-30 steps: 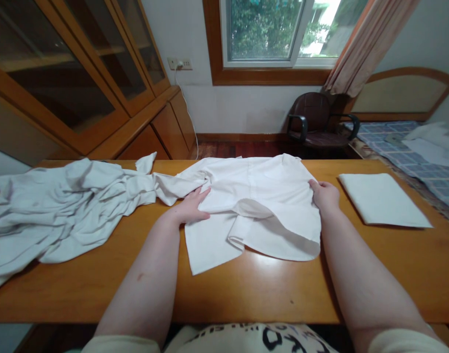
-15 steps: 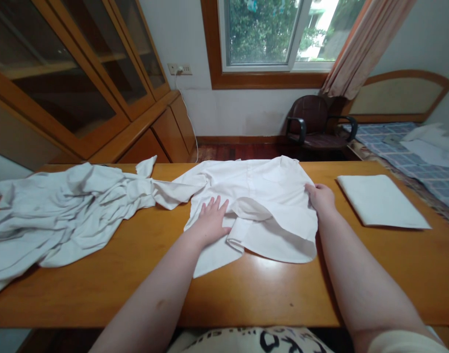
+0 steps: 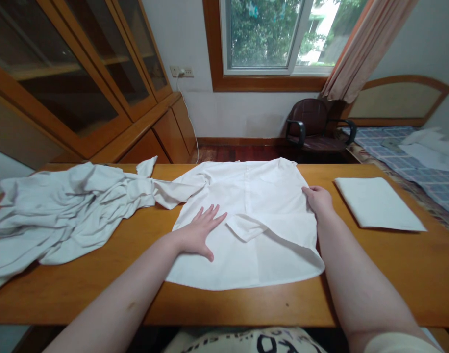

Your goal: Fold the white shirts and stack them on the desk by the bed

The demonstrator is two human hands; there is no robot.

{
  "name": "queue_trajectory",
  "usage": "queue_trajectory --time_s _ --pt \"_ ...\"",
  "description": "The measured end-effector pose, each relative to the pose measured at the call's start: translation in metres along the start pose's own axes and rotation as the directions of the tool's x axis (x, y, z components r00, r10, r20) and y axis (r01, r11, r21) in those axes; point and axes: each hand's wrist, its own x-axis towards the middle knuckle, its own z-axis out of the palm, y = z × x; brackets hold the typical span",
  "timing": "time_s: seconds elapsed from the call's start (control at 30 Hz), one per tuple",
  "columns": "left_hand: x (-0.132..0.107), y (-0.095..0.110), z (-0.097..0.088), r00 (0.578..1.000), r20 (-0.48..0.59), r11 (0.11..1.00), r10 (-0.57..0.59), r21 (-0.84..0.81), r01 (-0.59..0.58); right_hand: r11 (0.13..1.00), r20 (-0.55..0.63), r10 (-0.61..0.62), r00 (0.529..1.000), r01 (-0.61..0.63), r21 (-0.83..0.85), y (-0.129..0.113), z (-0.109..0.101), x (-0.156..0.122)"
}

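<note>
Left hand [image 3: 199, 234]: palm down, fingers splayed, on the nine o'clock side of the white button-up shirt [image 3: 232, 267].
Right hand [image 3: 318, 200]: pinching the shirt's three o'clock edge.
Shirt: mid-table, a flap turned over.
T-shirt [image 3: 232, 343]: six o'clock; dark lettering cut off, "O" legible.

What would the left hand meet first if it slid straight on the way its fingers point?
Most likely the folded-back flap of the white shirt, just ahead of the left hand, but part of the hand may miss it; the flap's height is unclear.
</note>
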Motion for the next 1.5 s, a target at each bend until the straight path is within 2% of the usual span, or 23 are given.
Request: queue_trajectory --time_s 0.13,0.23,0.37,0.43,0.5,0.57,0.67,0.73,0.8,0.87,0.93,1.0,1.07,1.13,1.2,1.27,1.33,1.4,1.5 --pt "-0.010 -0.003 0.003 0.999 0.024 1.000 0.027 -0.015 -0.026 0.999 0.027 -0.005 1.000 0.004 0.038 0.001 0.000 0.000" --pt "-0.012 0.002 -0.001 0.999 0.043 0.999 -0.012 -0.047 0.014 1.000 0.014 -0.024 1.000 0.024 0.017 -0.001 0.000 -0.003" --pt "-0.006 0.032 -0.020 0.981 -0.008 0.973 -0.193 -0.130 0.191 1.000 -0.002 -0.020 1.000 0.020 0.016 -0.003 -0.001 -0.004" --pt "0.003 0.053 -0.028 0.974 -0.032 0.964 -0.222 -0.159 0.214 1.000 -0.003 -0.022 1.000 0.022 0.008 -0.001 0.000 -0.003" --pt "0.018 0.073 -0.031 0.982 -0.088 0.973 -0.165 -0.176 0.148 1.000 0.001 -0.019 1.000 0.019 0.001 0.000 0.000 -0.002" --pt "0.035 0.085 -0.025 0.974 -0.191 0.977 -0.123 -0.194 0.086 1.000 0.007 -0.013 1.000 0.013 0.001 0.000 0.001 -0.001" --pt "0.055 0.087 -0.009 0.931 -0.326 0.967 -0.162 -0.240 0.084 1.000 0.016 -0.008 1.000 0.007 0.004 0.000 0.001 -0.002" --pt "0.060 0.083 0.001 0.915 -0.364 0.962 -0.176 -0.259 0.082 1.000 0.016 -0.012 1.000 0.012 0.000 0.000 0.002 -0.003" --pt "0.059 0.080 0.003 0.920 -0.375 0.968 -0.118 -0.250 0.022 1.000 0.017 -0.018 1.000 0.018 -0.002 0.000 0.002 -0.004" --pt "0.056 0.081 0.001 0.930 -0.366 0.967 0.032 -0.223 -0.121 1.000 0.019 -0.019 1.000 0.018 0.014 -0.001 0.002 -0.005" --pt "0.051 0.085 -0.004 0.914 -0.341 0.924 0.222 -0.225 -0.309 0.999 0.023 -0.015 1.000 0.015 0.034 -0.003 0.001 -0.007" --pt "0.048 0.089 -0.008 0.885 -0.291 0.848 0.362 -0.291 -0.443 0.999 0.020 -0.015 1.000 0.014 0.042 -0.005 -0.001 -0.010" --pt "0.045 0.092 -0.009 0.883 -0.220 0.774 0.414 -0.425 -0.469 0.999 0.015 -0.015 1.000 0.014 0.041 -0.007 -0.002 -0.013" --pt "0.043 0.092 -0.008 0.895 -0.134 0.699 0.425 -0.580 -0.418 0.999 0.010 -0.019 1.000 0.018 0.037 -0.009 -0.003 -0.015" --pt "0.042 0.091 -0.006 0.912 -0.094 0.641 0.400 -0.682 -0.352 0.999 0.009 -0.022 1.000 0.022 0.030 -0.011 -0.003 -0.016" --pt "0.043 0.088 -0.003 0.941 -0.161 0.677 0.299 -0.658 -0.328 1.000 0.010 -0.021 1.000 0.020 0.021 -0.012 -0.004 -0.016" --pt "0.048 0.085 -0.001 0.940 -0.296 0.810 0.168 -0.502 -0.302 1.000 0.015 -0.018 1.000 0.018 0.011 -0.013 -0.004 -0.017" --pt "0.055 0.080 0.002 0.925 -0.370 0.930 0.081 -0.307 -0.204 1.000 0.021 -0.024 0.999 0.024 0.001 -0.012 -0.004 -0.017" --pt "0.064 0.074 0.008 0.956 -0.295 0.991 0.009 -0.125 -0.048 0.999 0.035 -0.041 0.999 0.041 -0.022 -0.010 -0.003 -0.016"
